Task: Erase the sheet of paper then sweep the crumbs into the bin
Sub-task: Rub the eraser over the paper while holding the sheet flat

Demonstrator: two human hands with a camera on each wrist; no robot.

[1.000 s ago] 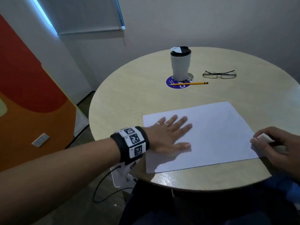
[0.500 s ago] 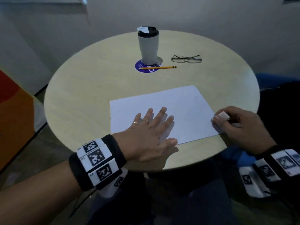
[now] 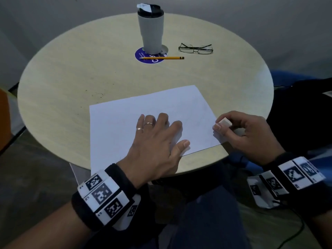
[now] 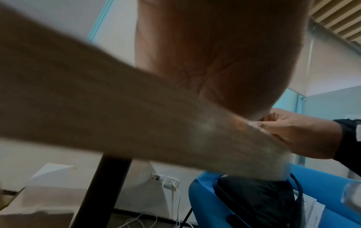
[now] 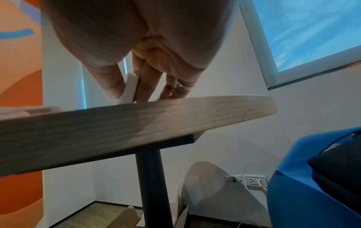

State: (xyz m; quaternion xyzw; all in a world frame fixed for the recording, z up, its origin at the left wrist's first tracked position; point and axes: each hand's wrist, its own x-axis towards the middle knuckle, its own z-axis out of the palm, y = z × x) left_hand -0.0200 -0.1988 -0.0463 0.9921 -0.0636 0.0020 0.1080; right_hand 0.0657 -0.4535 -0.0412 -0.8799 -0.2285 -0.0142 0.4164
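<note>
A white sheet of paper (image 3: 125,115) lies on the near part of the round wooden table (image 3: 71,78), its near left corner hanging over the edge. My left hand (image 3: 158,137) lies flat on the sheet with straight fingers, pressing it down. My right hand (image 3: 240,130) pinches a white eraser (image 3: 224,122) between thumb and fingers at the sheet's right edge. In the right wrist view the eraser (image 5: 129,88) stands upright on the table top, held by thumb and forefinger. Faint pencil marks show on the sheet's right part. No bin is in the head view.
A grey travel mug (image 3: 150,27) stands on a purple coaster (image 3: 142,57) at the far side, with a yellow pencil (image 3: 162,58) and glasses (image 3: 195,49) beside it. A blue seat (image 5: 312,185) with a dark bag is at my right. Cardboard (image 5: 129,216) lies under the table.
My head view has swung right and down, centring the table. My left hand has slid towards the sheet's near middle. My right hand still holds the eraser at the right edge.
</note>
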